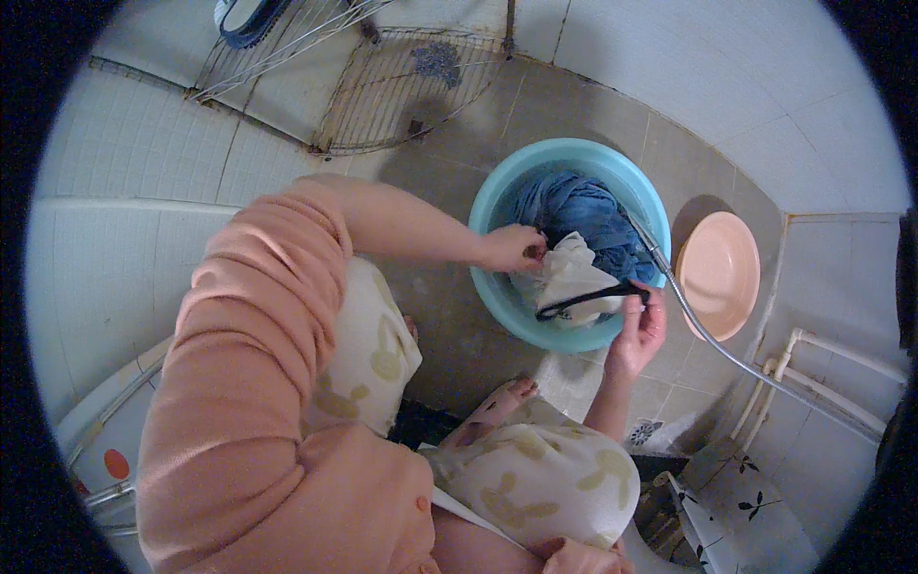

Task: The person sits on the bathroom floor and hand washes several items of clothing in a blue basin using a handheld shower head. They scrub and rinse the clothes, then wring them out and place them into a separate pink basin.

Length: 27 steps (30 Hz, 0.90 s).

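Note:
A turquoise basin (488,287) stands on the tiled floor before me. Bunched blue cloth (574,206) fills its far part. Over the near part hangs a wet white garment with a black band (574,277). My right hand (643,330) pinches the end of that black band at the basin's right rim. At the left side, my left hand (514,249) is closed on a dark edge that looks like part of the same garment; its fingertips are partly hidden. The shower head on a metal hose (674,282) reaches into the basin from the right, next to the blue cloth.
A peach-coloured basin (717,277) leans at the right wall. Pale pipes (784,373) run low there, above a floor drain (644,430). A rusty wire rack (402,96) lies at the far left, with a brush (251,19) beyond it. My knees flank the near floor.

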### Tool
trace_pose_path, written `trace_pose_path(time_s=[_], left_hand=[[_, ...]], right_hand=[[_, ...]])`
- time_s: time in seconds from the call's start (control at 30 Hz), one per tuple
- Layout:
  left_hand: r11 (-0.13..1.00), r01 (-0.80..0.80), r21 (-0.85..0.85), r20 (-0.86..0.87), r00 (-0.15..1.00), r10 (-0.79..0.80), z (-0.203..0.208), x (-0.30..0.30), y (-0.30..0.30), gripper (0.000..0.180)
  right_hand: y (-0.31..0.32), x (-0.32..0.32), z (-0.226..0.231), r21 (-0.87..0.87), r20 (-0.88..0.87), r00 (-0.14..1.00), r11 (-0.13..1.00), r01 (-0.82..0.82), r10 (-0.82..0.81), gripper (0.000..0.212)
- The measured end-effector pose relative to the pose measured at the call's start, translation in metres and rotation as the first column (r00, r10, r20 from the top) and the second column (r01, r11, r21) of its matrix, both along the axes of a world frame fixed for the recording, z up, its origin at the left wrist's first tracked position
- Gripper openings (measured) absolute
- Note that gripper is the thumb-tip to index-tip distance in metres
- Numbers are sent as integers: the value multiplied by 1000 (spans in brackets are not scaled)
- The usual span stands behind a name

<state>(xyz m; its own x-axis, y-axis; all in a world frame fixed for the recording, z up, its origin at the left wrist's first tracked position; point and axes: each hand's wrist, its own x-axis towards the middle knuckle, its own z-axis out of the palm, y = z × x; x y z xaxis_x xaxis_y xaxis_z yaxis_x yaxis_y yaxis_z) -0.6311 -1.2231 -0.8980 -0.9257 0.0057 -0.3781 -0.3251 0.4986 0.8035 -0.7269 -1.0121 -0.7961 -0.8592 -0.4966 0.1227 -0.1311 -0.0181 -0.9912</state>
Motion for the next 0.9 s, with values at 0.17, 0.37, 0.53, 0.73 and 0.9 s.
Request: trace_pose_path(time_s=[0.17,0.37,0.53,0.73,0.9], left_hand=[[996,46,78,-250,968,-25,21,-10,-7,26],[992,99,-83,-460,879,-127,56,-24,18,51],[901,104,-420,-265,936,-232,66,-31,29,61],[923,179,-341,-420,849,-320,22,-30,-11,44],[990,136,-41,-224,964,-142,34,-43,-17,24]], right_hand=[[2,-17,-8,19,83,977,980,197,-198,17],[4,-33,-32,120,192,957,973,198,-219,20],[5,-27,-37,70,138,973,982,176,-185,22],[29,-43,-30,-115,390,819,861,496,-420,39],[40,-57,-31,87,273,855,897,434,-440,29]])
